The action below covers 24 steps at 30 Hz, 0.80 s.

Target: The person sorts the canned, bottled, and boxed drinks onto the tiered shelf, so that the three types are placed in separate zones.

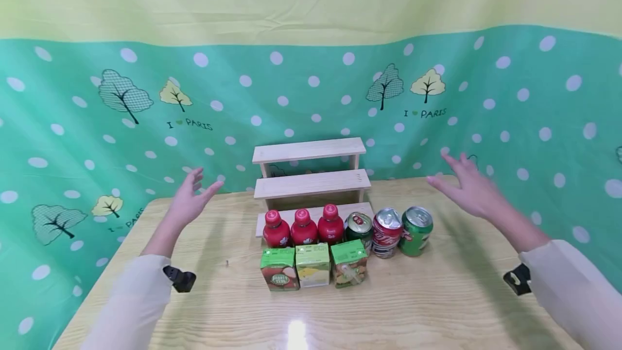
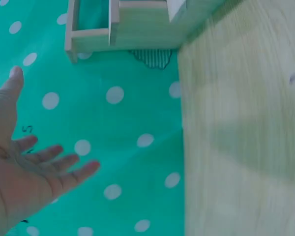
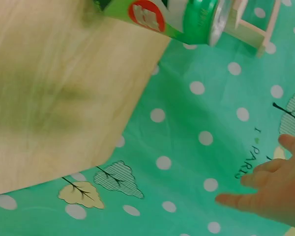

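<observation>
My left hand [image 1: 187, 201] is raised over the table's left side, fingers spread and touching nothing. On the other side my right hand [image 1: 468, 188] hovers likewise, holding nothing; the green can [image 1: 416, 231] is the item nearest to it. Left of that can stand a red can [image 1: 387, 233] and a dark green can [image 1: 359, 229]. Three red bottles [image 1: 303, 228] continue the row. In front of them sit three drink cartons: a green-and-brown one [image 1: 280, 270], a yellow-green one [image 1: 313, 266] and another green-topped one [image 1: 349, 263].
A three-step wooden shelf [image 1: 312, 182] stands behind the drinks, its lowest board partly hidden by the bottles. The wooden table [image 1: 233, 312] ends against a green dotted curtain [image 1: 311, 85]. A tiny dark bit [image 1: 227, 263] lies left of the cartons.
</observation>
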Tool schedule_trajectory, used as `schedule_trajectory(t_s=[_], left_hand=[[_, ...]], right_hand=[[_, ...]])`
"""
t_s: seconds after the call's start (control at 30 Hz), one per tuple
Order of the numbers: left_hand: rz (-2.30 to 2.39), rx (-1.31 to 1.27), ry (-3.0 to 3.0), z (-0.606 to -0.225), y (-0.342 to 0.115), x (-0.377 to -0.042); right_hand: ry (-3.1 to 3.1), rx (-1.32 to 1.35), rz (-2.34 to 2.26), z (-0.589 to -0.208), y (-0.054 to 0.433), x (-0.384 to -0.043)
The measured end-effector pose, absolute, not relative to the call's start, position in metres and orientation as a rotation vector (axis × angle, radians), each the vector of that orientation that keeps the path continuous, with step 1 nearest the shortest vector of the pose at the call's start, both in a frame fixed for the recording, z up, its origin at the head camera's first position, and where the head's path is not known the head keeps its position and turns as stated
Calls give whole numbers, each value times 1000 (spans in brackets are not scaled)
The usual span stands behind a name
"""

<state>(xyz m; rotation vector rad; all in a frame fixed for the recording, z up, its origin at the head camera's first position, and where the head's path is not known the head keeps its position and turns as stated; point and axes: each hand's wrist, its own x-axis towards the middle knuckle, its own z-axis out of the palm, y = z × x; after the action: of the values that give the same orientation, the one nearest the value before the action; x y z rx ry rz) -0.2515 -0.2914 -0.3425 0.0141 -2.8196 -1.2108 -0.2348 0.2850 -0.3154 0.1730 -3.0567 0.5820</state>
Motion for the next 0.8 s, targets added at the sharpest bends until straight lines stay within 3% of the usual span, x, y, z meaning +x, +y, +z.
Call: schedule_trajectory(t_s=[0.33,0.8], left_hand=[[-1630,-49,-2684,-378,-267,-274],[-1823,-73,-2734,-402,-236,-297]], right_hand=[[-2975,358,1012,-343,285,-219],[-2965,554,1122,-384,281,-209]])
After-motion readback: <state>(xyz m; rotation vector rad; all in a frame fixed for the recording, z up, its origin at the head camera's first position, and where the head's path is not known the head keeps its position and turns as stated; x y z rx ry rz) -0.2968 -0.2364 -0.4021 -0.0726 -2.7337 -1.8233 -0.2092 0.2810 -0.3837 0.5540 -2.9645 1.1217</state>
